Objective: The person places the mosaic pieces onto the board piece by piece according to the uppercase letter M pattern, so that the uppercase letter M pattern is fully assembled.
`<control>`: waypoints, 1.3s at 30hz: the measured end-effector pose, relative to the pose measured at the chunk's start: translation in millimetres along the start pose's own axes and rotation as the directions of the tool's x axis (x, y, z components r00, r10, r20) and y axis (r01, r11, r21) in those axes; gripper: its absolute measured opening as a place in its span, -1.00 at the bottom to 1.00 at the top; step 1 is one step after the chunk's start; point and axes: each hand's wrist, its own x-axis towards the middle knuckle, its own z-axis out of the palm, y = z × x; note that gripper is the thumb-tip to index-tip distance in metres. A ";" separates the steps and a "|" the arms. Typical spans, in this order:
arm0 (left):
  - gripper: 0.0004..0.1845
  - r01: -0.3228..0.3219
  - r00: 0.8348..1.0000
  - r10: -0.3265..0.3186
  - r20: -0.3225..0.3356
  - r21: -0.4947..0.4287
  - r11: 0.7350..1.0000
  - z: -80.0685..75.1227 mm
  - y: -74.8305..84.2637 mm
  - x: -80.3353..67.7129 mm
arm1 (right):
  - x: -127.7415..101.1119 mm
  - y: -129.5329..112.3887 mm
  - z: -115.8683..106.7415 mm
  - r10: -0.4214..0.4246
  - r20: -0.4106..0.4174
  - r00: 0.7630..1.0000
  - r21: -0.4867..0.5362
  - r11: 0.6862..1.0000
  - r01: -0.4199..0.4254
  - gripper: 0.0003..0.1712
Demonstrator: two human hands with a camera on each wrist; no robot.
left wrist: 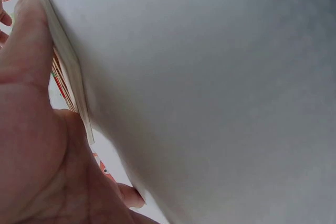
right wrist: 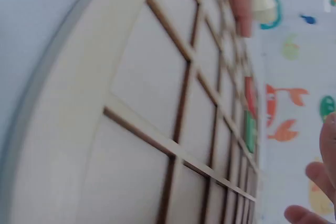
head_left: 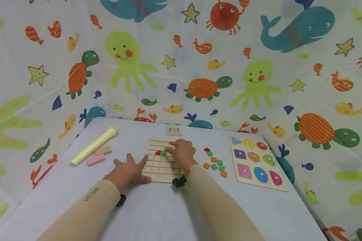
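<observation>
A wooden grid board lies on the table with a red piece and a green square tile side by side in its cells. The left hand has its fingers spread, and its thumb and forefinger touch the board's left edge. Over the upper right of the board is the right hand, its fingertips close to the green tile. In the right wrist view its fingers appear at the right edge, loosely extended, with nothing visible held. The green tile shows in its cell there.
Loose orange, green and red pieces lie right of the board. Farther right is a shape puzzle. A yellow tube, a pink block and a tan block lie left. A small wooden frame sits behind.
</observation>
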 end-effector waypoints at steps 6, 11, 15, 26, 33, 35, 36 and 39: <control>0.21 0.001 1.000 -0.001 0.001 0.007 1.000 0.0 -1.3 4.3 | -16.5 18.4 -17.2 0.012 -0.055 0.998 0.321 0.947 0.006 -0.30; 0.21 -0.022 1.000 0.022 -0.018 0.011 1.000 -0.1 -1.7 6.4 | -30.1 40.4 -29.8 0.011 -0.141 0.990 0.405 0.913 0.048 -0.24; 0.21 -0.031 0.999 0.032 -0.026 0.019 0.999 0.7 -2.7 9.4 | -40.0 59.6 -42.8 0.001 -0.207 0.978 0.382 0.921 0.080 -0.26; 0.23 -0.034 0.999 0.035 -0.031 0.010 0.999 3.4 -5.4 17.9 | -58.2 111.7 -82.1 0.200 -0.243 0.949 0.146 0.975 -0.168 -0.31; 0.21 -0.033 0.999 0.033 -0.023 -0.007 0.999 0.8 -2.5 10.0 | -58.0 139.3 -74.1 0.272 -0.121 0.955 0.057 0.962 -0.267 -0.33; 0.21 -0.033 0.999 0.033 -0.019 -0.006 0.999 1.1 -1.8 8.3 | -59.0 143.6 -69.0 0.276 -0.104 0.956 0.037 0.961 -0.274 -0.32; 0.21 -0.034 0.999 0.034 -0.017 -0.006 0.999 1.5 -1.6 7.9 | -59.6 145.2 -66.5 0.280 -0.098 0.955 0.030 0.960 -0.279 -0.32; 0.21 -0.040 0.999 0.040 -0.015 0.001 0.999 3.2 -1.6 8.6 | -60.9 148.6 -61.6 0.289 -0.081 0.954 0.024 0.957 -0.288 -0.34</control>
